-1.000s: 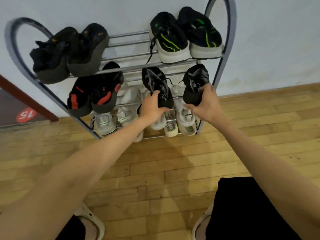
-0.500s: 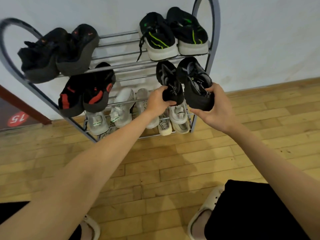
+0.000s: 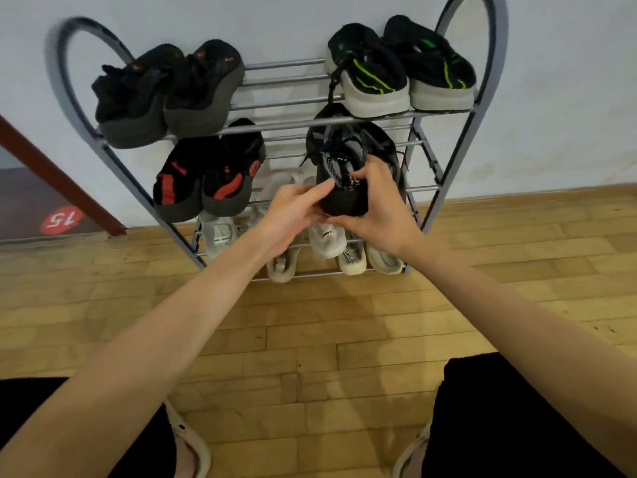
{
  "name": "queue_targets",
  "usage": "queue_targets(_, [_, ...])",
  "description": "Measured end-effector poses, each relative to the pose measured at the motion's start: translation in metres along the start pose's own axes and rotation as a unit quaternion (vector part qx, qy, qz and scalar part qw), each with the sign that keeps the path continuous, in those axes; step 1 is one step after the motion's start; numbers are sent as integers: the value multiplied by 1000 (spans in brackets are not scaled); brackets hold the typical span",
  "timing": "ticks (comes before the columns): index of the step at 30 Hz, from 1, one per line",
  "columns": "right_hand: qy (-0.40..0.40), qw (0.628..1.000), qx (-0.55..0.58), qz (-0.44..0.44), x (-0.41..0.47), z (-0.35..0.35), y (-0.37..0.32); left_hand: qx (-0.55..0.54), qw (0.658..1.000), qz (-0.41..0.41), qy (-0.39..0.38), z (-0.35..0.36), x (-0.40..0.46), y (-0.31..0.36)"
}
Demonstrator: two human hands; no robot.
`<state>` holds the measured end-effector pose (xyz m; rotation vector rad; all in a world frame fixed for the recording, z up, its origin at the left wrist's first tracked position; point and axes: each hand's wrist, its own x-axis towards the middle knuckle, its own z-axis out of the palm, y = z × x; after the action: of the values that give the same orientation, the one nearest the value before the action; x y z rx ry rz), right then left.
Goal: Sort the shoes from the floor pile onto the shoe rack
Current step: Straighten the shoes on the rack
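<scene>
1. The wood floor (image 3: 310,339) fills the lower frame; a pale wall (image 3: 568,98) stands behind, from 9 through 3 o'clock.
2. The rack (image 3: 496,56), grey metal with arched ends, leans against the wall at 12 o'clock. It has rail shelves on several levels.
3. Two bare forearms reach in from 7 and 5 o'clock and meet before the rack's middle shelf, right of centre.
4. Top shelf: a black pair with grey soles (image 3: 165,94) at 11 o'clock, and a black pair with green stripes (image 3: 400,70) on thick pale soles at 1 o'clock.
5. Middle shelf, left end: a black pair with red patches (image 3: 206,177), heels toward the camera.
6. Lower shelves: several pale shoes (image 3: 327,236), partly hidden behind the hands; how many pairs, I cannot tell.
7. The task's shoes, a black-and-grey pair (image 3: 344,157), sit bunched together at the right end of the middle shelf, just under the green-striped pair. Whether they rest on the rails or hang from the hands is unclear.
8. The right hand (image 3: 379,208) has its grip closed around the heel of the near shoe, thumb on top, fingers beneath.
9. The left hand (image 3: 293,215) has its grip partly closed, fingertips pressed on the same heel from the left.
10. A red disc (image 3: 61,219) marked 15 lies at 9 o'clock, low on a dark panel.
</scene>
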<state>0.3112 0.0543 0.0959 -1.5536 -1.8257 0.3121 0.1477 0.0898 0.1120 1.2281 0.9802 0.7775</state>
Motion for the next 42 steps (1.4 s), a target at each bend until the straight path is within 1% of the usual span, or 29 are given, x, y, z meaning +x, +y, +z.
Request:
queue_targets(2, [-20,1000,10,2,5,8,-2,-25,999,9,20,-9,3,-4])
queue_targets(5, [-73,997,4,-9,6,8,8,-45,998,5,35,-20,11,-12])
queue_targets(6, [-73,997,-8,-16,4,6,14,-39,998,2,47,-22,13,-15])
queue_targets(8, [-35,998,-51,-6,2,3,27,-31,996,-7,78,-24,19,-20])
queue_targets(10, [9,993,-108,43,4,1,40,-38,995,-13,95,-26,26,-26])
queue_targets(11, [10,988,-133,77,7,2,46,-39,994,-14,99,-27,29,-28])
queue_targets(14, [-30,969,-192,154,17,13,57,-23,993,-16,118,-31,40,-32])
queue_targets(16, [-16,962,-195,189,27,21,59,-17,992,-23,127,-32,45,-32])
queue_targets(19, [26,958,-155,241,37,28,61,4,993,-24,117,-31,53,-32])
queue_targets(24, [94,960,-118,235,35,18,79,46,993,-22,105,-21,68,-31])
queue_targets(28, [115,956,-127,238,45,1,99,58,993,-20,98,-5,82,-27])
queue_targets(33, [81,955,-132,251,56,2,105,67,994,-37,84,17,98,-27])
queue_targets(37, [64,960,-119,244,53,4,108,73,992,-46,97,25,109,-29])
queue_targets(42, [-8,974,-77,211,42,-10,111,49,991,-70,102,29,121,-30])
